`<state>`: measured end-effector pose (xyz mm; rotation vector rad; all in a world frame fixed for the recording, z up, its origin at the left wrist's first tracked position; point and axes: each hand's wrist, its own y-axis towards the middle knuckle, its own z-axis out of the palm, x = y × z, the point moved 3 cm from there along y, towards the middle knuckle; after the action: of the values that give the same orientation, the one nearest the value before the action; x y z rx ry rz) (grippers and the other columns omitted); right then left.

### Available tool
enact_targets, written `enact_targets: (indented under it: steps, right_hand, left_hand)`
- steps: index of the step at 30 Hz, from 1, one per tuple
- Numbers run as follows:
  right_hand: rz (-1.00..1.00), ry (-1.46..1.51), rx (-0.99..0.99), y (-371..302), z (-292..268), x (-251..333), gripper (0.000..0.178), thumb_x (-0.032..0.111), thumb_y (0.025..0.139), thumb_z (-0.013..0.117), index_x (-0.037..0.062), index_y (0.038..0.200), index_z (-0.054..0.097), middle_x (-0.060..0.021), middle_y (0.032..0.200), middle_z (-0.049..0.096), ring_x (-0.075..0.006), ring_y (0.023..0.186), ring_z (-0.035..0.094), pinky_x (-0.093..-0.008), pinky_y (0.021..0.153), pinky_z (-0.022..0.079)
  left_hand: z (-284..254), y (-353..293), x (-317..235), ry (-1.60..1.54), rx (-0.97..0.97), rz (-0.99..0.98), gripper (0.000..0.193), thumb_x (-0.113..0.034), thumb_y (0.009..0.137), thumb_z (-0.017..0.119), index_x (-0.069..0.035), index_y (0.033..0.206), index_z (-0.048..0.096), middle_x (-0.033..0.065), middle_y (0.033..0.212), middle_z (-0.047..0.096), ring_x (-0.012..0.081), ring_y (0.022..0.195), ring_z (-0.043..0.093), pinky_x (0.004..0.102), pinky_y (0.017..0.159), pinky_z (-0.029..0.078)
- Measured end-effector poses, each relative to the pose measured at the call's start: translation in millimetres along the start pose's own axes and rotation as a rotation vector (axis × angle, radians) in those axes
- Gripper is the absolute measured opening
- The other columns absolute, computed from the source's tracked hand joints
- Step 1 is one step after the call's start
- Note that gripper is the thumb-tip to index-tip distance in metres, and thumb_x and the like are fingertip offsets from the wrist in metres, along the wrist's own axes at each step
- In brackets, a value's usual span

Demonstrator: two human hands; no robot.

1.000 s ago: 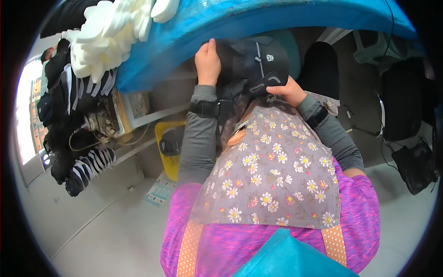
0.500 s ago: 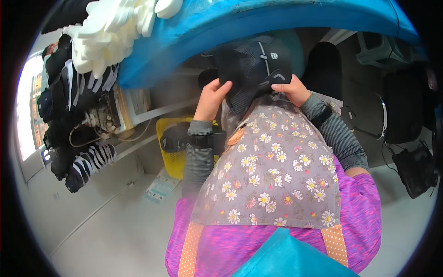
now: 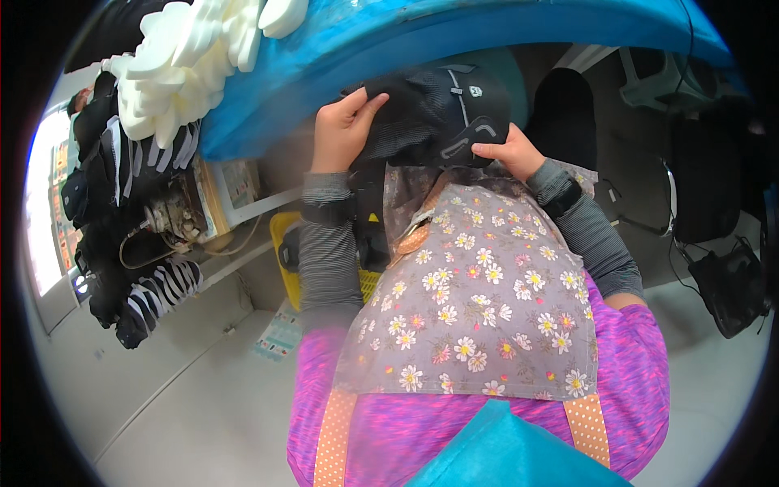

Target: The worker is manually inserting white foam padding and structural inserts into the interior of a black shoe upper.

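A black mesh fabric piece (image 3: 414,114) with light grey trim, a narrow strap and a small white emblem lies over my lap, just below the blue-covered edge. I cannot make out what kind of article it is. At its left, my left hand (image 3: 342,130) pinches the raised edge between thumb and fingers. My right hand (image 3: 511,152) grips the lower right corner, thumb on top and fingers hidden beneath. A floral apron (image 3: 487,300) covers my front, touching the near side of the fabric.
A blue-covered work surface (image 3: 454,32) curves across the top, with a pile of white foam pieces (image 3: 174,73) at its left. Black-and-white items (image 3: 162,292) hang beside a machine at left. A yellow basket (image 3: 288,260) stands left of my knees. A pale stool (image 3: 661,81) is at right.
My left hand has moved left and slightly up, drawing the fabric's left edge out with it. The fabric lies more spread sideways. My right hand keeps its hold, shifted slightly left.
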<state>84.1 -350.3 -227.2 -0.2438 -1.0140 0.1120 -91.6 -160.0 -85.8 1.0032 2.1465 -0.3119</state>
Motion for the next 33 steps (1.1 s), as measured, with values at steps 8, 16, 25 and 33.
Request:
enact_targets:
  steps: [8,16,25,33]
  right_hand:
    - [-0.001,0.279,0.023,-1,2,-3,0.044,0.009,0.080,0.073,-0.0001,0.121,0.059,-0.0046,0.111,0.065,-0.0155,0.103,0.059,-0.0307,0.094,0.045]
    - [0.114,0.381,0.020,-1,-7,-8,0.038,0.006,0.076,0.069,0.0033,0.113,0.061,-0.0051,0.106,0.064,-0.0173,0.100,0.060,-0.0315,0.092,0.046]
    - [0.064,0.382,-0.006,-2,4,-8,0.036,0.006,0.077,0.071,0.0022,0.112,0.061,-0.0048,0.105,0.065,-0.0166,0.099,0.059,-0.0309,0.091,0.045]
    - [0.063,0.379,-0.003,-3,2,-8,0.037,0.005,0.078,0.070,0.0015,0.114,0.061,-0.0050,0.106,0.065,-0.0169,0.100,0.060,-0.0307,0.092,0.046]
  left_hand:
    - [-7,-45,14,-0.173,0.174,-0.221,0.038,-0.026,0.099,0.056,0.001,0.126,0.055,0.0037,0.072,0.061,0.0095,0.061,0.048,0.0279,0.058,0.040]
    - [10,-73,-11,-0.630,0.288,-0.201,0.056,-0.006,0.086,0.053,0.004,0.140,0.044,0.0111,0.131,0.057,0.0213,0.125,0.050,0.0323,0.109,0.034]
    - [-16,-48,2,0.606,0.071,0.076,0.025,0.004,0.072,0.059,-0.006,0.095,0.065,0.0145,0.097,0.063,0.0340,0.093,0.060,0.0434,0.079,0.049]
    - [-8,-65,-42,0.420,-0.048,0.339,0.021,0.008,0.070,0.060,-0.003,0.088,0.062,0.0130,0.095,0.066,0.0333,0.092,0.062,0.0402,0.079,0.051]
